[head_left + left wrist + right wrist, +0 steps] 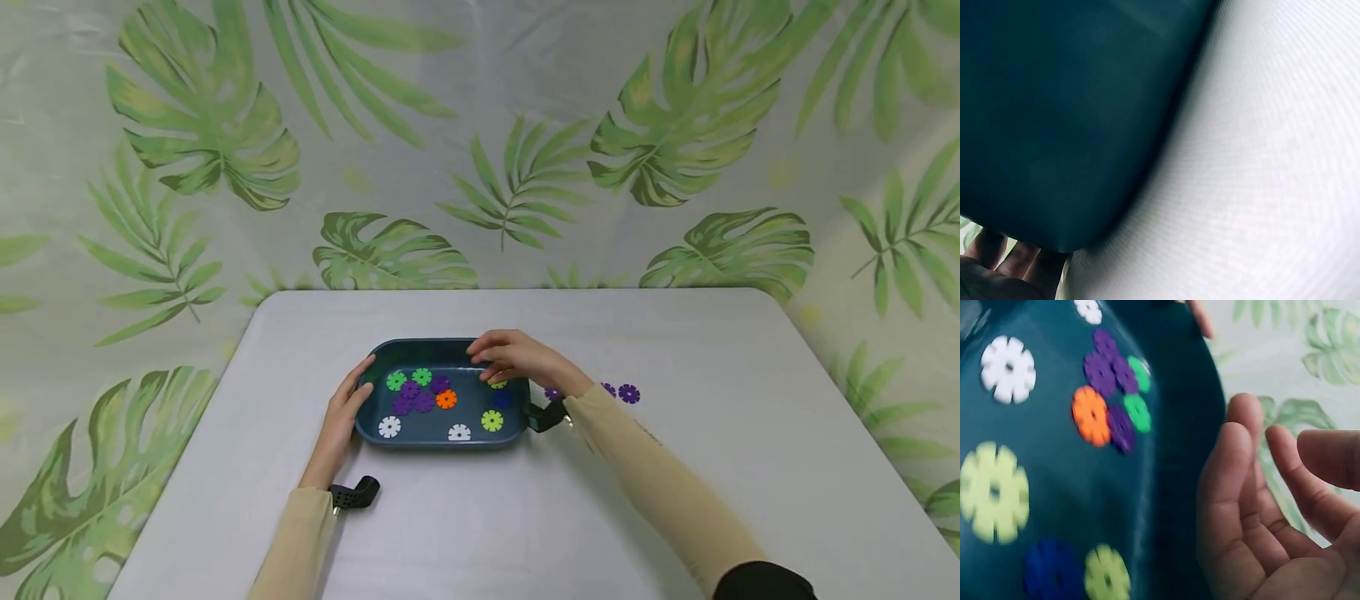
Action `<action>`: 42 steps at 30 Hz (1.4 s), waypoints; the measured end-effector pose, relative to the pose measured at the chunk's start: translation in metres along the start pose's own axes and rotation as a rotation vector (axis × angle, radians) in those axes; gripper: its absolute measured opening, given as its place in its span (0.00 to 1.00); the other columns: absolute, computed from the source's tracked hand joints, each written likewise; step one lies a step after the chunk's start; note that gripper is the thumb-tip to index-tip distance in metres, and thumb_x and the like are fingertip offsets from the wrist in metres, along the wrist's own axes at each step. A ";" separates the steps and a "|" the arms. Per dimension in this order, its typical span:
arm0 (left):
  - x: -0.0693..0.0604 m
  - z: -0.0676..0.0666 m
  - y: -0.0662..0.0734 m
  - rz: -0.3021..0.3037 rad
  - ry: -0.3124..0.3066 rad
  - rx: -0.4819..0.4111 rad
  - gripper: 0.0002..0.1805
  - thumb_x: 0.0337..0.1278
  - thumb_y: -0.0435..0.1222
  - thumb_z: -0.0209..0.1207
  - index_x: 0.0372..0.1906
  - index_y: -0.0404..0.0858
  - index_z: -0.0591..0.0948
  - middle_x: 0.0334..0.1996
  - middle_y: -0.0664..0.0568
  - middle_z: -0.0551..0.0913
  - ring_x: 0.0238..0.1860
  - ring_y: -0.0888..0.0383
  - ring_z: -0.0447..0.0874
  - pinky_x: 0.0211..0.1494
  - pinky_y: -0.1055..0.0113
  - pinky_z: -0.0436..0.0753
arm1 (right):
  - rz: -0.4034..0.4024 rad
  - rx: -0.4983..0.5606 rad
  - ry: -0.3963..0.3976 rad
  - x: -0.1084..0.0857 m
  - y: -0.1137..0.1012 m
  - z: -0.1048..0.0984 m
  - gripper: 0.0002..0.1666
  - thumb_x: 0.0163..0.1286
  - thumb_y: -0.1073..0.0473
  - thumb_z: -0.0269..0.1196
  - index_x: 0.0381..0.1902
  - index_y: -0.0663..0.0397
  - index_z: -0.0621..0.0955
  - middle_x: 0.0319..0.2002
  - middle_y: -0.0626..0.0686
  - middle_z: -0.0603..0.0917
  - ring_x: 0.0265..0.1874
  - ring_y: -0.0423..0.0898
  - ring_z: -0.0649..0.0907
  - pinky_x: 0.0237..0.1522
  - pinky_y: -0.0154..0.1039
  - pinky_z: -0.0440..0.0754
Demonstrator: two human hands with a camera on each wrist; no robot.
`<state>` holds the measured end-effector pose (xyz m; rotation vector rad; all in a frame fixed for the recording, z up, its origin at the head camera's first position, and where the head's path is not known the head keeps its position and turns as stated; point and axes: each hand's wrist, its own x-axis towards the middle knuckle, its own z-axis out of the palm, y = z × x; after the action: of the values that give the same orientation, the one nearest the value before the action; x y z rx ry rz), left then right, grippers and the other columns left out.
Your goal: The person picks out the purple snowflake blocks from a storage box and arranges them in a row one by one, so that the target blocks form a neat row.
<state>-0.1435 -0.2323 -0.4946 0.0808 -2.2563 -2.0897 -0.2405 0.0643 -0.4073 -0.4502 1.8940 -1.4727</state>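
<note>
A dark teal tray (465, 442) on the white table holds flower-shaped discs: purple ones grouped at left, two green, an orange disc (446, 399), two white, a blue (1054, 570) and two yellow-green (994, 492). My left hand (341, 425) rests against the tray's left end, thumb at the rim; in the left wrist view its fingers (1020, 259) lie by the tray's edge. My right hand (521, 357) hovers over the tray's right back part, fingers loosely bent, with nothing between them in the right wrist view.
Purple discs (629, 393) lie on the table (675, 333) right of the tray, partly hidden by my right forearm and wrist camera. A leaf-patterned cloth (525, 125) hangs behind the table.
</note>
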 end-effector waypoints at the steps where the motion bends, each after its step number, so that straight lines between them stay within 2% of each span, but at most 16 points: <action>1: 0.000 0.000 0.000 0.003 -0.002 -0.006 0.25 0.74 0.36 0.44 0.72 0.47 0.63 0.73 0.56 0.55 0.73 0.59 0.45 0.73 0.56 0.46 | 0.023 0.003 -0.012 0.008 -0.001 0.009 0.20 0.76 0.62 0.49 0.60 0.69 0.71 0.59 0.68 0.72 0.46 0.63 0.80 0.52 0.51 0.78; 6: -0.006 0.003 0.015 -0.006 -0.017 -0.025 0.25 0.74 0.36 0.44 0.73 0.44 0.62 0.73 0.53 0.54 0.73 0.57 0.44 0.73 0.55 0.45 | 0.142 0.008 -0.026 0.040 -0.001 0.043 0.20 0.75 0.65 0.48 0.61 0.67 0.71 0.62 0.64 0.69 0.45 0.60 0.82 0.49 0.49 0.80; 8: -0.006 0.003 0.015 -0.010 -0.013 -0.016 0.25 0.74 0.36 0.45 0.73 0.44 0.62 0.73 0.53 0.55 0.73 0.57 0.45 0.73 0.55 0.46 | 0.179 0.001 -0.022 0.049 0.001 0.052 0.20 0.75 0.66 0.48 0.61 0.67 0.71 0.61 0.63 0.70 0.44 0.60 0.82 0.47 0.48 0.81; 11: -0.002 0.001 0.004 0.001 0.002 -0.002 0.25 0.74 0.36 0.44 0.72 0.46 0.63 0.73 0.55 0.56 0.73 0.59 0.46 0.73 0.56 0.46 | 0.210 -0.021 -0.020 0.056 0.002 0.060 0.19 0.74 0.67 0.48 0.60 0.66 0.72 0.58 0.62 0.72 0.41 0.59 0.83 0.45 0.46 0.82; 16: 0.000 0.001 0.000 0.012 0.008 0.011 0.24 0.74 0.36 0.44 0.72 0.47 0.64 0.72 0.56 0.57 0.73 0.59 0.46 0.73 0.56 0.46 | 0.223 -0.072 -0.011 0.057 0.002 0.065 0.19 0.72 0.70 0.47 0.58 0.69 0.73 0.51 0.62 0.76 0.32 0.50 0.82 0.43 0.45 0.83; 19: 0.000 0.001 0.001 0.010 0.005 0.016 0.24 0.74 0.37 0.44 0.72 0.47 0.64 0.72 0.56 0.57 0.73 0.59 0.46 0.73 0.55 0.47 | 0.228 -0.091 0.006 0.057 0.003 0.066 0.17 0.71 0.72 0.48 0.55 0.71 0.74 0.43 0.63 0.79 0.27 0.47 0.81 0.40 0.43 0.83; 23: -0.001 0.001 0.002 0.005 0.006 0.018 0.25 0.74 0.37 0.44 0.72 0.48 0.63 0.72 0.56 0.56 0.73 0.59 0.46 0.73 0.55 0.47 | 0.223 -0.140 0.035 0.058 0.007 0.066 0.13 0.68 0.75 0.50 0.48 0.71 0.76 0.31 0.59 0.79 0.21 0.44 0.79 0.36 0.42 0.84; 26: -0.002 0.001 0.002 0.003 0.010 0.014 0.25 0.74 0.37 0.44 0.72 0.48 0.64 0.72 0.56 0.56 0.73 0.59 0.46 0.73 0.55 0.47 | 0.208 -0.185 0.053 0.056 0.009 0.063 0.10 0.67 0.74 0.52 0.44 0.70 0.77 0.27 0.55 0.77 0.18 0.43 0.78 0.31 0.40 0.84; 30: -0.002 0.002 0.002 0.000 0.010 0.010 0.25 0.74 0.37 0.45 0.72 0.48 0.64 0.73 0.55 0.56 0.73 0.58 0.46 0.73 0.55 0.47 | 0.154 -0.195 0.038 0.047 0.007 0.050 0.12 0.68 0.71 0.54 0.49 0.66 0.77 0.26 0.54 0.76 0.18 0.42 0.76 0.25 0.35 0.79; 35: -0.001 0.002 0.001 0.009 0.009 0.007 0.25 0.74 0.36 0.44 0.72 0.46 0.63 0.73 0.53 0.56 0.73 0.56 0.45 0.73 0.53 0.46 | 0.032 -0.147 -0.001 0.017 0.001 0.014 0.14 0.70 0.68 0.53 0.52 0.66 0.75 0.28 0.55 0.76 0.21 0.43 0.75 0.28 0.37 0.78; 39: -0.001 0.002 0.000 0.011 0.009 0.013 0.24 0.74 0.36 0.44 0.72 0.46 0.64 0.73 0.54 0.56 0.73 0.57 0.46 0.73 0.54 0.46 | -0.021 -0.115 0.060 -0.019 0.008 -0.028 0.14 0.73 0.64 0.52 0.52 0.65 0.75 0.32 0.55 0.76 0.25 0.45 0.75 0.32 0.38 0.78; 42: -0.001 0.001 0.000 0.013 0.008 0.017 0.24 0.74 0.36 0.44 0.72 0.47 0.64 0.72 0.55 0.57 0.73 0.58 0.46 0.73 0.54 0.46 | -0.032 -0.106 0.135 -0.050 0.027 -0.065 0.16 0.74 0.61 0.52 0.54 0.65 0.73 0.32 0.55 0.75 0.26 0.45 0.75 0.33 0.39 0.78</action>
<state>-0.1423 -0.2308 -0.4949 0.0745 -2.2640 -2.0610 -0.2472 0.1501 -0.4096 -0.4414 2.0876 -1.4593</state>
